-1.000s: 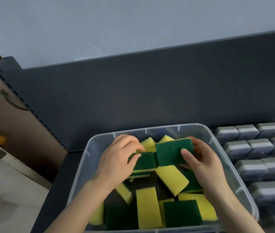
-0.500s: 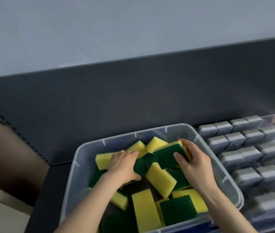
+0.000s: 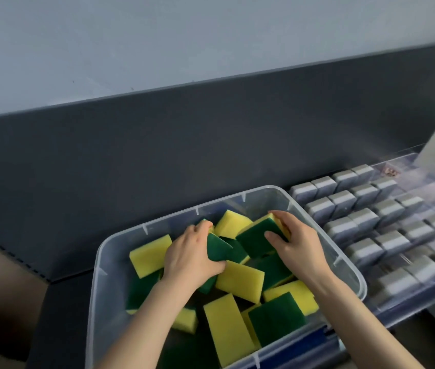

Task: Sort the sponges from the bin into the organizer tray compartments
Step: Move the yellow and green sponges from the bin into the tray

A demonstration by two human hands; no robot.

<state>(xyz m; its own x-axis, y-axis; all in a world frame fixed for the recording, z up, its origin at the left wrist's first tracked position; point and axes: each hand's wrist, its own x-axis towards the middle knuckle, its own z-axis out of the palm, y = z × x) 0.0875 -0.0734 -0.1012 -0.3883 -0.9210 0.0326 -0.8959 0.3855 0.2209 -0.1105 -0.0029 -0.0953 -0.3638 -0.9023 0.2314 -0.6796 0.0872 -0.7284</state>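
Sponges heaped in clear bin; left hand grips green sponge, right hand pinches green-topped sponge.

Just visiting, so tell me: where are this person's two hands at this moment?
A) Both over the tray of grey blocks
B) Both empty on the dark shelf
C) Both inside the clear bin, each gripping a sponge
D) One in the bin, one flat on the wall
C: the left hand grips the middle green sponge and the right hand grips the far green-topped sponge, both inside the clear bin.
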